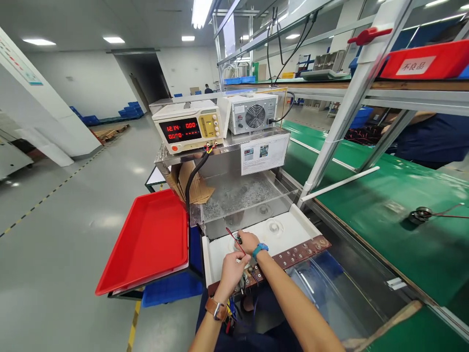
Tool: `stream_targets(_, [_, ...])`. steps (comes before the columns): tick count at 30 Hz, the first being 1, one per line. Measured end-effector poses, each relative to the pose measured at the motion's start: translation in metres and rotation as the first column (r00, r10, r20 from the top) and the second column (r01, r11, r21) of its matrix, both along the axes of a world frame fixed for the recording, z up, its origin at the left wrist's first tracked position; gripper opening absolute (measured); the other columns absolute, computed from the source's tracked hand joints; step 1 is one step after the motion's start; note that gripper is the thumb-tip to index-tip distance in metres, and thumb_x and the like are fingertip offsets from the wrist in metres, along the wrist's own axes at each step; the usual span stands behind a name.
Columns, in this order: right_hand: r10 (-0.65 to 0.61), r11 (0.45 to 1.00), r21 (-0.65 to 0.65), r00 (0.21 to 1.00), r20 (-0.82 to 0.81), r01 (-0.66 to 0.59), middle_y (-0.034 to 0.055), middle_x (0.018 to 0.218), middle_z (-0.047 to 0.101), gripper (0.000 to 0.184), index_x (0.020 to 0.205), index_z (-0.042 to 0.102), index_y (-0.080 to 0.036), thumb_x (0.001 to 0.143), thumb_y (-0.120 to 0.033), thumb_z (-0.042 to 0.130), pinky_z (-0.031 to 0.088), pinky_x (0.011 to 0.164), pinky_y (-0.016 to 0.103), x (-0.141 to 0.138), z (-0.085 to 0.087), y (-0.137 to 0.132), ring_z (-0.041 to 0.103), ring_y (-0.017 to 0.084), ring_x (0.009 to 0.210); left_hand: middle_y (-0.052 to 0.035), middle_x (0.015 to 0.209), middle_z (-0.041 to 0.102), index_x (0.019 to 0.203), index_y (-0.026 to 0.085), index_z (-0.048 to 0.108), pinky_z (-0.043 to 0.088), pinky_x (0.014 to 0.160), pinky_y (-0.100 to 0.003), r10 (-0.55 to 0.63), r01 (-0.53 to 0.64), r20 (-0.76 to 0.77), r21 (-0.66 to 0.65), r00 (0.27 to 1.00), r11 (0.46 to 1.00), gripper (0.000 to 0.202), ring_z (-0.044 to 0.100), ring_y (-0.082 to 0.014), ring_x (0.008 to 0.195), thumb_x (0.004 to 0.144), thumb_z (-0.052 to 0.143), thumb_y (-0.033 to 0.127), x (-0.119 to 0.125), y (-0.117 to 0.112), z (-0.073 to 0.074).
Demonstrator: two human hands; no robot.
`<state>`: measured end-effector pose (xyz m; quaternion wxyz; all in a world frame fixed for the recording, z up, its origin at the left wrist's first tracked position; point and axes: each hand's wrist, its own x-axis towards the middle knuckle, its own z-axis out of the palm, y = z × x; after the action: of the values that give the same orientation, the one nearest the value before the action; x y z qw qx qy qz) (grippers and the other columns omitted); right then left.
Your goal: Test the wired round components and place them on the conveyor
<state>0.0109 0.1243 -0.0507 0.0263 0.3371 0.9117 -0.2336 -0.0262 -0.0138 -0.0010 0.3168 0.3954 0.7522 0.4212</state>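
Head view: left hand pinches red wire; right hand holds small dark part over white tray.

Beyond the right grip, a metal shelf carries a cream box and white box; right of the grip, a motor lies on the bench.
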Motion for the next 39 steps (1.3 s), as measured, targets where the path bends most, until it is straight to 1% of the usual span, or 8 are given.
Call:
stream_targets(3, [-0.007,1.000,-0.002,1.000,-0.011,0.007,0.0117,0.099,0.068,0.038,0.114,0.054,-0.017,0.083,-0.039,0.055,0.036,0.070,0.029,0.000,-0.002,0.001,0.063,0.024,0.092,-0.0048,0.066,0.066,0.064,0.014,0.064,0.039,0.068,-0.027,-0.026,0.025,-0.045,-0.030,0.999,0.999,0.036,0.057,-0.0183,0.068,0.076,0.053,0.046,0.003,0.000,-0.012])
stream_targets(6, [-0.017,1.000,-0.003,0.999,-0.030,0.017,0.0114,0.098,0.068,0.037,0.113,0.054,-0.017,0.082,-0.039,0.056,0.035,0.070,0.029,0.000,-0.003,0.002,0.063,0.024,0.092,-0.0047,0.068,0.066,0.066,0.014,0.064,0.039,0.068,-0.027,-0.033,0.029,-0.067,-0.052,0.997,0.998,0.035,0.057,-0.0178,0.068,0.077,0.052,0.045,0.003,0.000,-0.019])
stream_targets(12, [-0.018,0.999,-0.033,0.999,-0.041,0.016,0.0114,0.099,0.068,0.040,0.113,0.055,-0.017,0.080,-0.038,0.058,0.035,0.070,0.029,0.000,-0.002,0.002,0.062,0.024,0.093,-0.0032,0.063,0.062,0.062,0.014,0.061,0.036,0.065,-0.026,-0.052,0.042,-0.097,-0.098,0.994,0.994,0.036,0.052,-0.0156,0.064,0.078,0.051,0.045,0.002,0.002,-0.024])
stream_targets(16, [-0.022,0.999,-0.036,0.999,-0.045,0.021,0.0109,0.097,0.068,0.040,0.112,0.055,-0.016,0.080,-0.039,0.058,0.034,0.070,0.029,0.001,-0.002,0.002,0.063,0.024,0.092,-0.0018,0.060,0.059,0.061,0.014,0.060,0.032,0.061,-0.025,-0.038,0.020,-0.123,-0.142,0.992,0.990,0.036,0.049,-0.0142,0.060,0.078,0.051,0.045,0.002,0.004,-0.027])
stream_targets(19, [-0.021,0.999,-0.035,0.999,-0.051,0.019,0.0111,0.097,0.068,0.040,0.112,0.055,-0.016,0.080,-0.039,0.058,0.035,0.070,0.028,0.001,-0.003,0.001,0.063,0.024,0.092,-0.0018,0.059,0.059,0.061,0.014,0.062,0.031,0.060,-0.025,-0.013,-0.013,-0.142,-0.174,0.990,0.985,0.035,0.048,-0.0143,0.060,0.078,0.052,0.044,0.002,0.005,-0.028])
stream_targets(22, [-0.024,0.999,-0.044,0.999,-0.047,0.022,0.0114,0.099,0.068,0.041,0.114,0.055,-0.016,0.080,-0.039,0.058,0.035,0.071,0.029,0.001,-0.002,0.000,0.063,0.024,0.092,-0.0032,0.064,0.063,0.065,0.014,0.065,0.032,0.061,-0.025,-0.003,-0.024,-0.139,-0.190,0.990,0.981,0.033,0.052,-0.0157,0.064,0.077,0.054,0.043,0.002,0.005,-0.028])
stream_targets(33, [-0.026,0.999,-0.028,0.998,-0.060,0.024,0.0113,0.097,0.069,0.037,0.111,0.056,-0.017,0.078,-0.034,0.057,0.036,0.070,0.029,0.000,0.000,-0.003,0.064,0.025,0.090,-0.0036,0.066,0.065,0.065,0.014,0.066,0.031,0.062,-0.026,0.011,-0.042,-0.147,-0.209,0.989,0.977,0.029,0.056,-0.0171,0.067,0.077,0.055,0.038,0.003,0.005,-0.021])
stream_targets(39, [-0.027,0.999,-0.037,0.998,-0.060,0.025,0.0114,0.097,0.069,0.037,0.111,0.057,-0.017,0.077,-0.031,0.057,0.037,0.072,0.029,-0.001,0.000,-0.006,0.064,0.026,0.092,-0.0055,0.073,0.068,0.068,0.015,0.069,0.033,0.065,-0.027,0.039,-0.078,-0.169,-0.228,0.985,0.971,0.026,0.060,-0.0197,0.074,0.077,0.056,0.036,0.004,0.003,-0.025])
